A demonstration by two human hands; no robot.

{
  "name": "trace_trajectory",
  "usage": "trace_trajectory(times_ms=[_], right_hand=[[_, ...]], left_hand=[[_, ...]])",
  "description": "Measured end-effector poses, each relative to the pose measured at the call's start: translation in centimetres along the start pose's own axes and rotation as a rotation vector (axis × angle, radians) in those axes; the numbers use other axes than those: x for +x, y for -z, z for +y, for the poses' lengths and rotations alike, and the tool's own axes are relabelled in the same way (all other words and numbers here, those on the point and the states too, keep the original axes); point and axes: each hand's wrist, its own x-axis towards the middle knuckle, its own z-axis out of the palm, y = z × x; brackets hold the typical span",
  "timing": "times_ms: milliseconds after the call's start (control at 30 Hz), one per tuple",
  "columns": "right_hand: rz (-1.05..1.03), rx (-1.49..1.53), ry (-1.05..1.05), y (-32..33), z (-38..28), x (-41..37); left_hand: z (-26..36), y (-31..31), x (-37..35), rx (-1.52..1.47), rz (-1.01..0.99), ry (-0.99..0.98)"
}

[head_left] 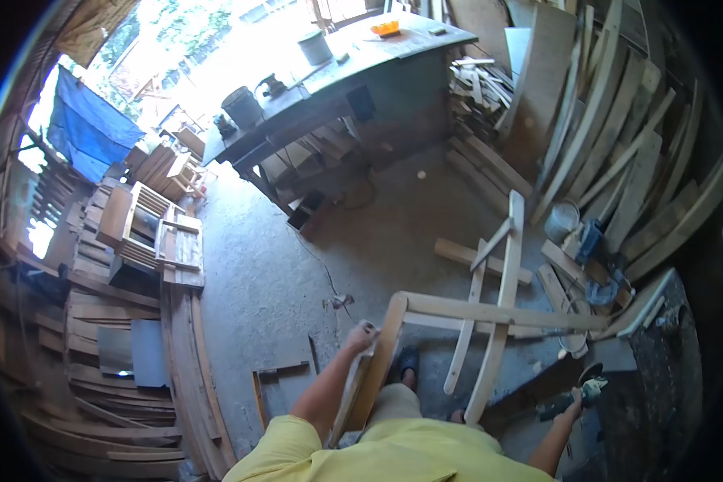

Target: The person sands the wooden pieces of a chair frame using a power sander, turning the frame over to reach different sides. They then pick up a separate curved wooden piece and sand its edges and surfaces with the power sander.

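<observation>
A wooden chair frame [502, 313] of pale bars and curved legs stands tilted in front of me, with a broad side board [381, 361] close to my body. My left hand [363, 334] is closed beside the upper part of that board; what its fingers hold, if anything, is too small to make out. In my right hand [572, 406] is an angle grinder [590, 391], held low to the right of the frame. Its round disc [590, 372] points up and away from me.
A workbench [414, 48] carries a grey bucket [315, 48], a dark bucket [242, 107] and an orange container [385, 29]. Long planks [610, 120] lean at right. Stacked boards [124, 386] line the left side. A cord [327, 269] crosses the concrete floor. A small frame [281, 386] lies near my left arm.
</observation>
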Motion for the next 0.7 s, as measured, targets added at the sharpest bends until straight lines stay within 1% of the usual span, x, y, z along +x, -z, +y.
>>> trace_trajectory(times_ms=[33,67,100,133,167,200,233,300,333,400,433,500,533,567,633,667,700], right_hand=[[-0.068,0.145,-0.101,1.8,0.1,0.4],[-0.185,0.272,-0.060,2.7,0.6,1.1],[-0.243,0.284,-0.123,3.2,-0.1,0.5],[-0.298,0.336,-0.117,4.3,0.7,2.0],[-0.252,0.351,-0.126,3.9,-0.1,0.7],[-0.185,0.345,-0.182,3.4,-1.3,-0.4],[-0.196,0.383,-0.144,3.4,-1.8,-1.1],[-0.128,0.270,-0.100,2.8,-3.3,-2.6],[-0.114,0.266,-0.089,2.8,-3.8,-2.8],[-0.123,0.277,-0.131,1.9,-4.4,-3.2],[-0.129,0.270,-0.131,1.8,-4.6,-3.4],[-0.145,0.292,-0.146,1.0,-5.4,-3.8],[-0.150,0.289,-0.144,0.6,-5.8,-4.1],[-0.163,0.318,-0.166,0.3,-6.3,-4.3],[-0.186,0.336,-0.181,-0.7,-6.9,-3.4],[-0.251,0.373,-0.183,-0.9,-6.8,-2.4],[-0.314,0.407,-0.189,-1.1,-6.5,-1.7]], left_hand=[[-1.2,0.2,-0.2,-0.006,0.066,0.019],[-0.9,1.2,-1.8,-0.012,0.070,0.115],[-1.2,2.1,-3.5,-0.078,0.063,0.130],[-2.4,2.1,-5.1,-0.147,0.153,0.084],[-2.8,2.7,-6.9,-0.107,0.169,0.084],[-1.8,2.8,-10.8,-0.182,0.201,0.067],[0.3,3.1,-13.7,-0.271,0.246,0.038],[-0.3,2.1,-17.1,-0.127,0.265,0.029],[0.9,1.1,-18.8,-0.133,0.248,0.029],[3.3,-0.4,-22.1,-0.115,0.316,0.028],[3.4,-1.4,-22.9,-0.120,0.320,0.035],[4.3,-2.8,-23.5,0.105,0.513,-0.084],[5.2,-2.7,-23.7,0.148,0.499,-0.008],[5.4,-2.6,-23.5,0.141,0.501,-0.005],[5.3,-2.9,-22.8,0.252,0.535,0.067],[5.1,-3.4,-22.6,0.304,0.598,0.053],[5.2,-3.6,-22.6,0.300,0.595,0.074]])
